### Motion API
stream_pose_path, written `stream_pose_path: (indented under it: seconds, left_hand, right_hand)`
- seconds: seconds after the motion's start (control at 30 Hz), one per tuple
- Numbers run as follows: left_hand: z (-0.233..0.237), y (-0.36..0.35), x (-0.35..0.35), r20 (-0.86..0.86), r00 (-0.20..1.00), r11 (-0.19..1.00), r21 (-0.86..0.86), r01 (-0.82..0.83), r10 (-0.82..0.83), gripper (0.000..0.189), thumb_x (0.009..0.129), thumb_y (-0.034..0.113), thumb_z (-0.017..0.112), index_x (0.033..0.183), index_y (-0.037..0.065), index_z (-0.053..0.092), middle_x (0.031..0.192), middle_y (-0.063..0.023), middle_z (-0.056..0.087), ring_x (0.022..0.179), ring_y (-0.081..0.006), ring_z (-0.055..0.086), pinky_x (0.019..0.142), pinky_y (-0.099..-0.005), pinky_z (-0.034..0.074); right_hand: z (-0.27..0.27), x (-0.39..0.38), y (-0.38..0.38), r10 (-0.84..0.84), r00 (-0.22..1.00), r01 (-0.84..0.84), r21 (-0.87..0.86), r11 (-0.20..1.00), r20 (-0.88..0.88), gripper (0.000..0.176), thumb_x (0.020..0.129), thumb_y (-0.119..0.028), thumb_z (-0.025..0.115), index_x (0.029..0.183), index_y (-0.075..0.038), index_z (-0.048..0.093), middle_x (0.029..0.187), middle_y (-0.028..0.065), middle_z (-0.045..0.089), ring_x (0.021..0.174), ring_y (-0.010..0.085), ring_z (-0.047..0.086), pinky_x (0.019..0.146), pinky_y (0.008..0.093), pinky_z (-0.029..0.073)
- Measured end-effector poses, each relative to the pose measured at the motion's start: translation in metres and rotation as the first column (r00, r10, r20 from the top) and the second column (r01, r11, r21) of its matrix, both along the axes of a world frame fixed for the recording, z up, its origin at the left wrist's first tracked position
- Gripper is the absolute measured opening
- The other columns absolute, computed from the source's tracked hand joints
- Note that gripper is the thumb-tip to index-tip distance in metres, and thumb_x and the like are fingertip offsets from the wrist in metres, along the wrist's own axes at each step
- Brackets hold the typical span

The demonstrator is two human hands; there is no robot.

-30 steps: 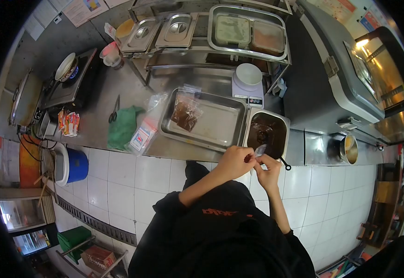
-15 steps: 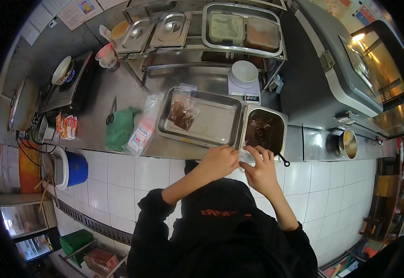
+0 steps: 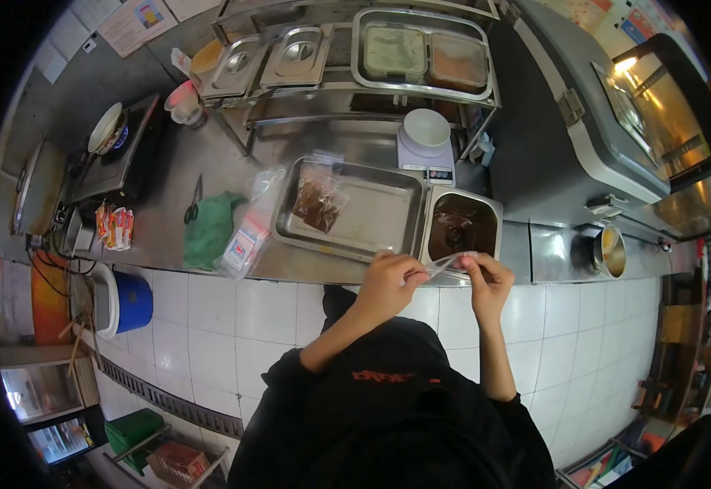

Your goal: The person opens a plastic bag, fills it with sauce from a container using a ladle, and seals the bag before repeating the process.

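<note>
A clear plastic bag (image 3: 443, 265) is stretched between my two hands at the counter's front edge. My left hand (image 3: 391, 281) pinches one side of it, and my right hand (image 3: 486, 275) pinches the other. Just beyond my right hand is a deep steel pan (image 3: 498, 213) with dark brown sauce (image 3: 463, 228) inside. To its left lies a shallow steel tray (image 3: 388, 171), holding filled zip bags (image 3: 320, 204) of something dark brown. Behind the pan, a white bowl (image 3: 426, 129) rests on a digital scale (image 3: 426, 167).
A pack of clear bags (image 3: 244, 246), a green cloth (image 3: 210, 231), scissors (image 3: 195, 202) and red-white packets (image 3: 116, 226) lie to the left. A stove (image 3: 119, 167) with a pan stands further left. A metal bowl (image 3: 611, 251) sits right. Above is a rack with lidded containers (image 3: 296, 55).
My hands have drawn apart, my right hand moving right, so the clear bag is now stretched between them. The dark handle at the sauce pan's front corner is no longer visible.
</note>
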State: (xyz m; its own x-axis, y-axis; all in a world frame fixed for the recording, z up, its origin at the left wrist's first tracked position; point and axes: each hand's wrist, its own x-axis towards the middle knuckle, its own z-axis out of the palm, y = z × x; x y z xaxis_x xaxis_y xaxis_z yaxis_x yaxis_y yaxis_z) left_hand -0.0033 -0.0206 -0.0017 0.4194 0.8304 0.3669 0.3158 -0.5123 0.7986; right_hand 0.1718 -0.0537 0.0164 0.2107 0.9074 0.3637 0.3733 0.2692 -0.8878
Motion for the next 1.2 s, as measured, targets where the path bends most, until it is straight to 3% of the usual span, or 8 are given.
stream_pose_path:
  seconds: [0.07,0.13,0.27,0.37,0.53,0.87,1.03,1.2]
  left_hand:
    - [0.003,0.000,-0.006,0.034,0.998,0.997,0.056,-0.047,0.046,0.008,0.071,0.010,0.066,0.075,0.006,0.060,0.067,-0.0036,0.059,0.061,-0.0201,0.055,0.072,-0.0307,0.038]
    - [0.009,0.003,-0.012,0.074,0.996,0.996,0.060,-0.064,0.059,0.013,0.069,0.016,0.067,0.076,0.008,0.060,0.065,-0.0044,0.057,0.066,-0.0213,0.053,0.071,-0.0314,0.037]
    - [0.026,0.017,-0.024,0.102,0.994,0.996,0.080,-0.046,0.038,0.018,0.070,0.018,0.067,0.081,0.006,0.060,0.074,-0.0053,0.059,0.072,-0.0201,0.055,0.077,-0.0314,0.037]
    - [0.030,0.027,-0.024,0.465,0.882,0.927,-0.295,0.231,-0.071,0.026,0.072,0.022,0.067,0.087,0.003,0.059,0.081,-0.0059,0.059,0.079,-0.0182,0.054,0.083,-0.0311,0.037]
    - [0.003,0.028,-0.017,0.290,0.736,0.419,-0.670,0.612,-0.611,0.034,0.076,0.028,0.066,0.095,0.000,0.059,0.085,-0.0059,0.059,0.084,-0.0150,0.053,0.084,-0.0276,0.037]
    - [-0.008,0.027,-0.012,0.300,0.735,0.419,-0.666,0.618,-0.608,0.030,0.081,0.021,0.059,0.104,0.002,0.056,0.095,-0.0066,0.059,0.094,-0.0134,0.052,0.084,-0.0291,0.039]
    - [-0.050,0.045,-0.015,0.379,0.785,0.533,-0.582,0.614,-0.490,0.030,0.081,0.010,0.059,0.109,0.004,0.051,0.098,-0.0044,0.057,0.092,-0.0114,0.051,0.081,-0.0266,0.041]
    - [-0.080,0.058,-0.008,0.214,0.878,0.699,-0.537,0.472,-0.428,0.033,0.080,0.003,0.057,0.112,0.006,0.047,0.101,-0.0020,0.051,0.092,-0.0100,0.047,0.081,-0.0239,0.040]
  right_hand:
    - [-0.003,0.000,-0.003,-0.058,0.896,-0.038,-0.205,0.978,-0.440,0.008,0.079,-0.005,0.061,0.082,0.003,0.063,0.073,0.0092,0.063,0.073,0.0149,0.058,0.066,0.0239,0.047]
    - [-0.004,0.005,-0.002,-0.013,0.877,-0.096,-0.203,0.974,-0.480,0.009,0.081,-0.004,0.059,0.086,0.002,0.062,0.080,0.0103,0.064,0.076,0.0153,0.059,0.069,0.0255,0.049]
    - [-0.004,0.005,-0.001,0.073,0.910,-0.090,-0.024,0.996,-0.409,0.006,0.079,0.003,0.057,0.083,0.004,0.061,0.097,0.0137,0.059,0.081,0.0153,0.060,0.070,0.0273,0.051]
    - [0.003,0.001,-0.006,0.278,0.958,-0.271,-0.094,0.958,0.065,0.010,0.073,0.005,0.060,0.082,0.001,0.061,0.099,0.0118,0.060,0.084,0.0201,0.061,0.072,0.0291,0.050]
    - [0.007,-0.015,-0.014,0.523,0.848,-0.501,-0.190,0.844,0.090,0.013,0.070,0.008,0.058,0.082,0.002,0.060,0.099,0.0096,0.061,0.086,0.0243,0.061,0.073,0.0298,0.049]
    - [-0.003,-0.001,-0.025,0.506,0.859,-0.487,-0.182,0.854,0.078,0.017,0.068,0.005,0.061,0.084,0.000,0.061,0.099,0.0104,0.060,0.090,0.0255,0.059,0.075,0.0335,0.049]
    - [-0.005,0.040,-0.007,-0.097,0.650,0.208,-0.054,0.977,0.754,0.025,0.068,-0.012,0.067,0.090,-0.005,0.057,0.100,0.0138,0.052,0.088,0.0276,0.053,0.072,0.0375,0.045]
    - [-0.020,0.064,0.002,0.068,0.441,0.495,-0.305,0.814,0.895,0.029,0.066,-0.022,0.068,0.083,-0.005,0.052,0.087,0.0158,0.057,0.069,0.0308,0.059,0.062,0.0401,0.046]
